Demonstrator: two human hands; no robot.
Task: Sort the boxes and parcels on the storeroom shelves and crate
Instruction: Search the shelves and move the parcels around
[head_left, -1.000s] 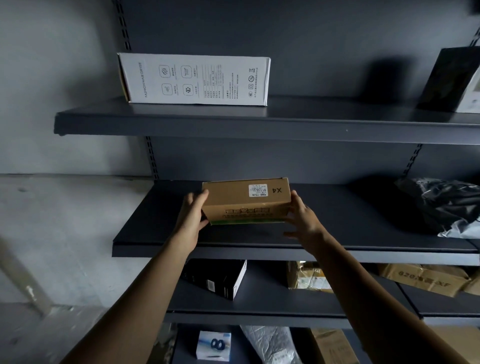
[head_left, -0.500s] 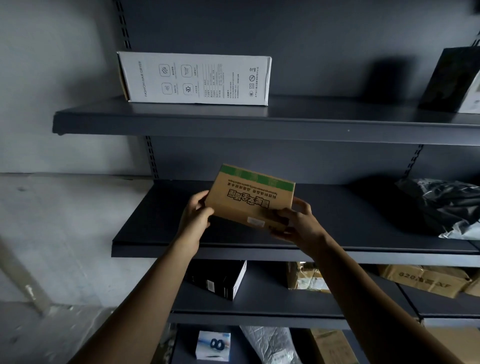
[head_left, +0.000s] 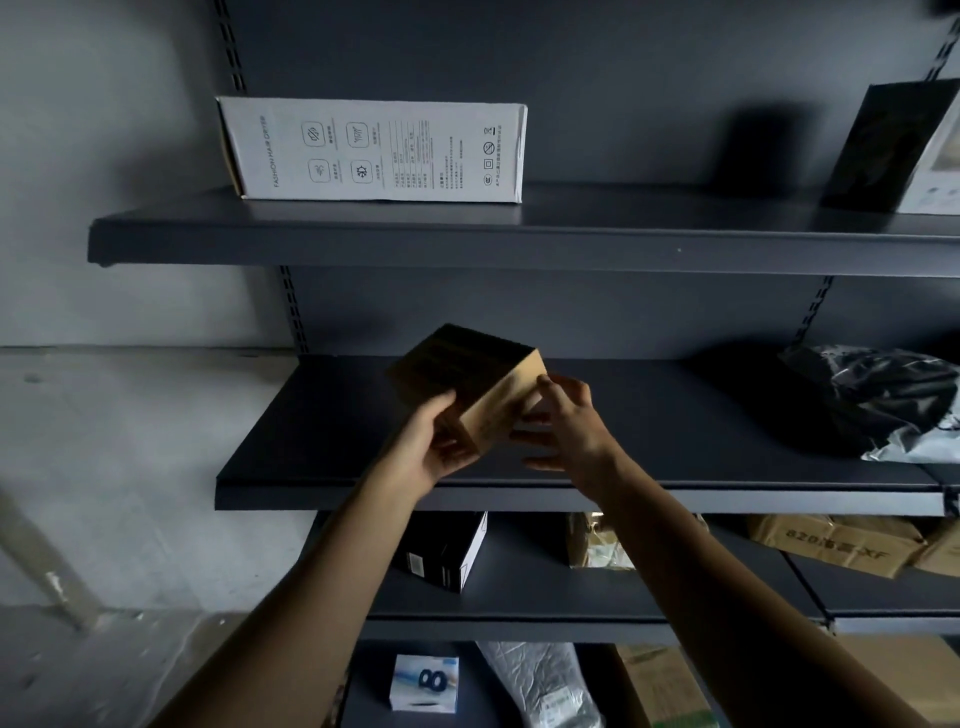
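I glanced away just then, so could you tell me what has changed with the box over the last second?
The cardboard box, held level over the middle shelf a second ago, has been rotated and is now tilted, one corner up. The left hand has shifted under its near end; the right hand still holds its right side. The white box, grey bag and lower parcels stayed put.

Small brown cardboard box (head_left: 470, 387), tilted corner-up, above middle shelf (head_left: 727, 415)
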